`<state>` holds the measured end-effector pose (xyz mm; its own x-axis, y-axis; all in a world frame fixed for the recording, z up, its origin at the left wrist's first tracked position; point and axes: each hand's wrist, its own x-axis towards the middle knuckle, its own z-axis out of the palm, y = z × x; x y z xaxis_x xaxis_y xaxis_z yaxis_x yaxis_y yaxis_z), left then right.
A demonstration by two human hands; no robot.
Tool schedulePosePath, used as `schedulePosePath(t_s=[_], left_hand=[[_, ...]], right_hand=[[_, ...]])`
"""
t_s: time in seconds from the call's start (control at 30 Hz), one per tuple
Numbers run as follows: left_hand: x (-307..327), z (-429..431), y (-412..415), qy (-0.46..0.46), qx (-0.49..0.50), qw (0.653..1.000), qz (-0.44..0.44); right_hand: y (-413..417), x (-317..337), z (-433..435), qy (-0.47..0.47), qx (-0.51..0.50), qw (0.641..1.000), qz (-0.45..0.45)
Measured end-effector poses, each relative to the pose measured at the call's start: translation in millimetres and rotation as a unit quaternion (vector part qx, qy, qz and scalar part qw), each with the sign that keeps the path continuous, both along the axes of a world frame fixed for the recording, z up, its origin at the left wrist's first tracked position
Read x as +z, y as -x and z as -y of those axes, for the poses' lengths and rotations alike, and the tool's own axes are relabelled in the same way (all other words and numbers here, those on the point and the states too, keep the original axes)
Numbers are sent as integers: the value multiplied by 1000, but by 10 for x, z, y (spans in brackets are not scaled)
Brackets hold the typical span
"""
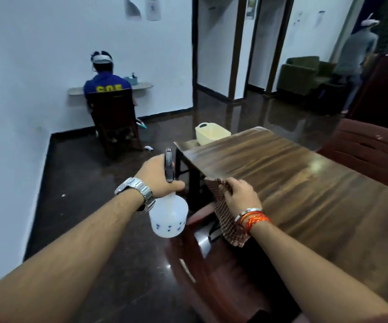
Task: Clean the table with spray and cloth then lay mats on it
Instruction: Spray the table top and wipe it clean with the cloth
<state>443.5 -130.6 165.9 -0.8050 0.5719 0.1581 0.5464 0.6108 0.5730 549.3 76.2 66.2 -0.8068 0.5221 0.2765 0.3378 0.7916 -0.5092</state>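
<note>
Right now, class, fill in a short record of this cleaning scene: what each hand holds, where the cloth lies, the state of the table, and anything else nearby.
left hand: gripping the spray bottle by its trigger head, beside the table and off its edge
right hand: pinching the checked cloth
cloth: draped over the near table edge, mostly hanging down
table: dark wood, glossy, no mats on it
nearby: cream basket beyond the far end; chair on the far side

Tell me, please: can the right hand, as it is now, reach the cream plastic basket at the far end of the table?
Probably not without stepping forward. The right hand holds the cloth at the table's near edge, and the basket sits beyond the far end.
</note>
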Motion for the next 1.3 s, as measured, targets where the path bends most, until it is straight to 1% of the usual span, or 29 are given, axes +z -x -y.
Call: schedulePosePath(t_s=[0.13,0.2,0.33,0.5,0.63,0.77,0.93,1.13,1.3], left_hand=[[-113,546,728,0,17,1000,-7],[-204,703,1029,0,31,1000,-5],[-423,815,1619,11,39,999,13],[-706,676,2388,7,36,999,32],[-818,363,3035,29,11,999,36],[-799,-57,3743,65,-29,997,34],[-832,-642,4638,67,-73,995,27],[-991,-1448,5722,62,-148,986,41],[-1099,-2212,6645,52,-201,976,61]], right_hand=[[741,112,547,-39,-34,998,34],[1067,152,765,-39,-46,998,36],[1657,208,980,-38,-58,996,52],[2432,126,961,-51,-54,996,58],[3096,-14,718,-37,-54,996,53],[3723,-27,369,-16,-71,996,60],[4542,-49,-95,-1,-89,995,45],[5523,-236,-702,36,-159,985,56],[6212,-306,-1219,85,-239,965,65]])
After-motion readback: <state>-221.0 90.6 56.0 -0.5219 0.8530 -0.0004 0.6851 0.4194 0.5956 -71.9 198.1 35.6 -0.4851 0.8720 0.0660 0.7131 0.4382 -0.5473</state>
